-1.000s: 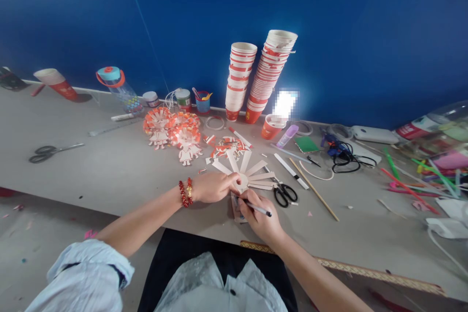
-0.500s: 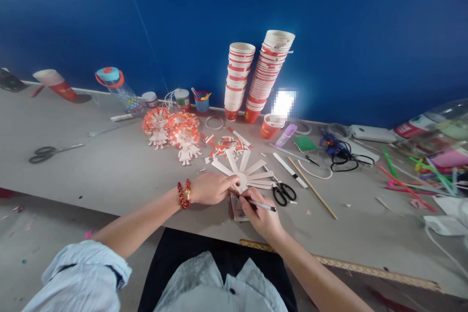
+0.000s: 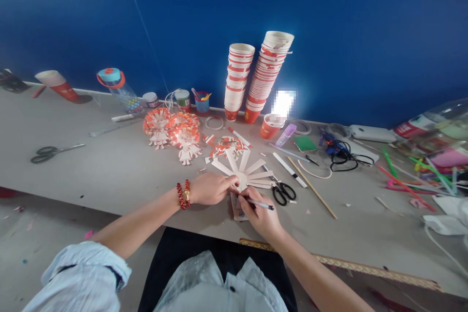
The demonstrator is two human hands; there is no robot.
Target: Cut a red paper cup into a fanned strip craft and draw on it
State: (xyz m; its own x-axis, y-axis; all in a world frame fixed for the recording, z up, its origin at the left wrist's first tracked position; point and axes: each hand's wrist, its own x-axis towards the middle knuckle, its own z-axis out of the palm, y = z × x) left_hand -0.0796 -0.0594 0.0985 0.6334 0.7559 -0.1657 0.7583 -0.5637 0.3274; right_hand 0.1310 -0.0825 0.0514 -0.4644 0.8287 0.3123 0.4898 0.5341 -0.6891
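Note:
A white paper cup cut open into fanned strips (image 3: 242, 177) lies flat on the table in front of me. My left hand (image 3: 212, 188) is closed at its near edge, thumb and fingertips pressed on the paper. In my right hand (image 3: 263, 217) is a pen (image 3: 262, 204), gripped low with its tip down at the paper's near side; the tip itself is hidden by my fingers. Under my hands lies a small printed card or packet (image 3: 237, 210), partly covered. Black-handled scissors (image 3: 284, 193) rest just right of the strips, their blades partly beneath them.
Finished-looking paper dolls with orange frills (image 3: 186, 136) and red-white scraps (image 3: 227, 146) lie behind my left hand. Two tall paper cup stacks (image 3: 236, 83) stand by the blue wall. Rightward are a wooden stick (image 3: 312, 187), a glue gun (image 3: 331, 144) and coloured straws (image 3: 431, 175).
The pen's rear end has shifted slightly left and up as my right hand moved a little. My left hand keeps its place on the paper.

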